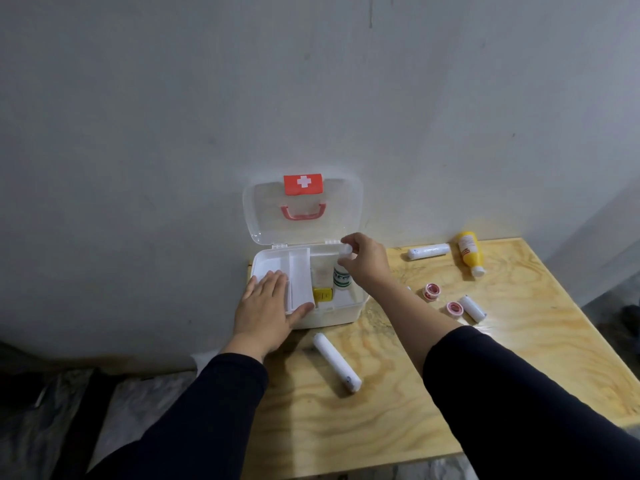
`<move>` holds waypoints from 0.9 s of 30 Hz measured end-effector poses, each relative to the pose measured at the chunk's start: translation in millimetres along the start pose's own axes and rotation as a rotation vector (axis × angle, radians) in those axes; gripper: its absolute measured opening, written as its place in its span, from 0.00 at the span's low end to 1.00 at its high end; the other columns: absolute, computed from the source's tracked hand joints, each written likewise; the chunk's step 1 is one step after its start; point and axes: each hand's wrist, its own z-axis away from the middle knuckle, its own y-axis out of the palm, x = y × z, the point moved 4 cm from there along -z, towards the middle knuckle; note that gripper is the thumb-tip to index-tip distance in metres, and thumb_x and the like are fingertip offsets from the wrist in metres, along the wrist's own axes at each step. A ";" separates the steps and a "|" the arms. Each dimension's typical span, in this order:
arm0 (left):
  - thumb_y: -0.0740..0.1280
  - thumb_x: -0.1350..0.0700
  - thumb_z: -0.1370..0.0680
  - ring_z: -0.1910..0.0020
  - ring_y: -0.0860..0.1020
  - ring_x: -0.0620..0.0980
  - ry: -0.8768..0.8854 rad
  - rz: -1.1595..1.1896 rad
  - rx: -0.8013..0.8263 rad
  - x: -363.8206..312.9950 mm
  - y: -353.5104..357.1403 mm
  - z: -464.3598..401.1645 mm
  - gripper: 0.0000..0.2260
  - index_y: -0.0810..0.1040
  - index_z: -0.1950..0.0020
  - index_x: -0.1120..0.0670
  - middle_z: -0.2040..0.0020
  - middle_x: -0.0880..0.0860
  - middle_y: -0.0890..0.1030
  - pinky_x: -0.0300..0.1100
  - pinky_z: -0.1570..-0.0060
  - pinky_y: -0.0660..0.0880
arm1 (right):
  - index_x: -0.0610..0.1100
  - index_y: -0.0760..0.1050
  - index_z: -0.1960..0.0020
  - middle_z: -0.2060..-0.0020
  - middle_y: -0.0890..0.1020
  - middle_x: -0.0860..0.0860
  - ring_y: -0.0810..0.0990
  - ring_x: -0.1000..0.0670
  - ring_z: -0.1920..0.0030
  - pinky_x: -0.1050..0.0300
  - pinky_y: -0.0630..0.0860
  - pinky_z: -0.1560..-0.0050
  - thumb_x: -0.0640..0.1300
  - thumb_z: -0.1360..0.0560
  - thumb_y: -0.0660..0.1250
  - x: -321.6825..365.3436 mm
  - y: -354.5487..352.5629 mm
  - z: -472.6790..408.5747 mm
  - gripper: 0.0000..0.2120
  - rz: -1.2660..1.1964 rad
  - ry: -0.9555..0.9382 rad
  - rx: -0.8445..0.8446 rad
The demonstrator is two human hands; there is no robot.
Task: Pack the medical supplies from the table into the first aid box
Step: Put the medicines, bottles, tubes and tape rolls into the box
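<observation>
The white first aid box (341, 315) stands open at the table's back left, its clear lid (303, 211) leaning on the wall. My left hand (268, 306) lies flat on the box's inner tray (296, 275). My right hand (363, 259) pinches the cap of a white bottle with a green label (342, 277), upright inside the box. A yellow packet (322, 294) lies in the box too. On the table lie three white bandage rolls (336, 362) (428, 251) (472, 308), two red tape rolls (431, 292) (454, 309) and a yellow bottle (470, 251).
The plywood table (415, 393) stands against a grey wall. Its left edge runs just beside the box, and its front edge lies under my forearms. Dark cloth and floor lie below on the left.
</observation>
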 end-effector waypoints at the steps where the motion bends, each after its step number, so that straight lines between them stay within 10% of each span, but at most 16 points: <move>1: 0.39 0.28 0.29 0.21 0.51 0.48 -0.002 -0.006 0.014 -0.2 -1.3 -0.2 0.44 0.52 0.21 0.54 0.20 0.51 0.54 0.48 0.23 0.42 | 0.41 0.75 0.38 0.40 0.80 0.45 0.78 0.47 0.39 0.62 0.73 0.45 0.35 0.28 0.70 1.6 -2.4 -0.1 0.19 0.008 -0.010 0.000; 27: 0.59 0.45 0.21 0.40 0.77 0.54 0.166 0.191 0.276 -233.8 -49.2 -125.9 0.19 0.75 0.34 0.50 0.37 0.52 0.79 0.49 0.42 0.76 | 0.43 0.77 0.40 0.45 0.82 0.43 0.82 0.43 0.50 0.59 0.72 0.56 0.40 0.25 0.63 -155.0 -194.0 -44.0 0.14 0.242 0.253 -0.059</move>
